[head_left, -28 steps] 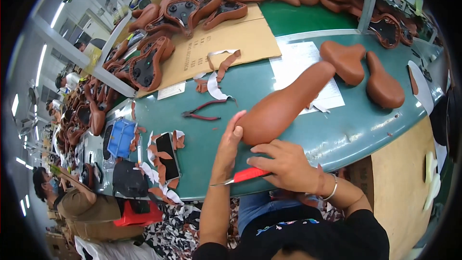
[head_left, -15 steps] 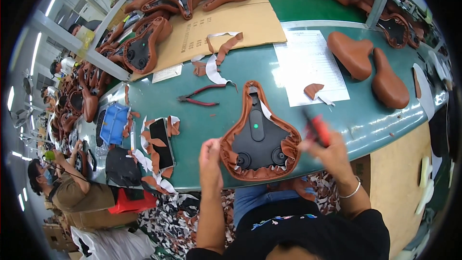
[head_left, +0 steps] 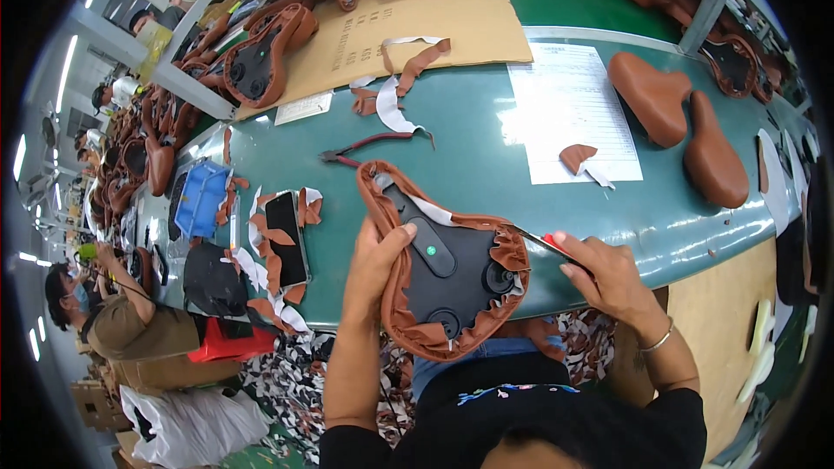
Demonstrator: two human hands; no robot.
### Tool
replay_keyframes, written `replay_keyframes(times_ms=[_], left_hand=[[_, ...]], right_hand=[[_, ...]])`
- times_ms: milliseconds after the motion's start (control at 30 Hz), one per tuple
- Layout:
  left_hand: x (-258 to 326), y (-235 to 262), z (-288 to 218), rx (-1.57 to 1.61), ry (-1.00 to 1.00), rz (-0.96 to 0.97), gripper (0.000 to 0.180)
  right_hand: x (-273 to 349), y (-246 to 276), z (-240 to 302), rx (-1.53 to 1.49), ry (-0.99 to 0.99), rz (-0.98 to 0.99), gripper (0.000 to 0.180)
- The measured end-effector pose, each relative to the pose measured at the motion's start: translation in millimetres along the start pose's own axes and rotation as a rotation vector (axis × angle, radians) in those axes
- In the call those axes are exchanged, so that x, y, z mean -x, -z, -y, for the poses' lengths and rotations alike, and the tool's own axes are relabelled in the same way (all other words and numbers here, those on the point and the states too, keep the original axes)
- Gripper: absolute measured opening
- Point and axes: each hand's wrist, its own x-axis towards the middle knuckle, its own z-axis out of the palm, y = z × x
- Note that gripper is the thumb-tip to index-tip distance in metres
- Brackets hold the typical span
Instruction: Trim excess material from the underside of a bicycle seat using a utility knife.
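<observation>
While upturned saddle [head_left: 426, 291] is pinched by left grip [head_left: 373, 262], red-handled tool [head_left: 551, 242] is clasped by right grip [head_left: 611, 276], tip against saddle.

There's one held saddle [head_left: 430, 291], one phone [head_left: 295, 266], one tray [head_left: 201, 198].

Saddle cover [head_left: 395, 304] was brown; base [head_left: 434, 291] was black with a green dot [head_left: 432, 250]. Tool handle [head_left: 551, 241] was red, tabletop [head_left: 478, 165] green, bin [head_left: 203, 198] blue.

Left hand [head_left: 372, 262] gripping, thumb uppermost; right hand [head_left: 615, 280] curled, fingers bent.
</observation>
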Motion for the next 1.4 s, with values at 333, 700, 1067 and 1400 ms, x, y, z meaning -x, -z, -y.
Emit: replay_keyframes(times_ms=[333,700,1067,1400], left_hand=[[11.9,-7.0,-3.2,-0.054,-0.030,-0.094,0.029],[51.6,-5.4,20.0,0.013,-0.135,-0.227,0.036],[25.8,-71.5,-3.5,-1.085,-0.844,0.076,0.035],[-5.3,-74.7,2.1,-0.701,-0.571,0.336,0.017]], right_hand=[[46.2,-39.1,24.5,0.168,-0.172,0.203,0.070],[-37.6,-29.3,35.0,-0.151,-0.048,-0.125,0.051],[-44.0,-26.4,32.5,-0.685,-0.319,-0.105,0.050],[-6.8,13.8,-6.8,0.109,-0.030,0.214,0.054]])
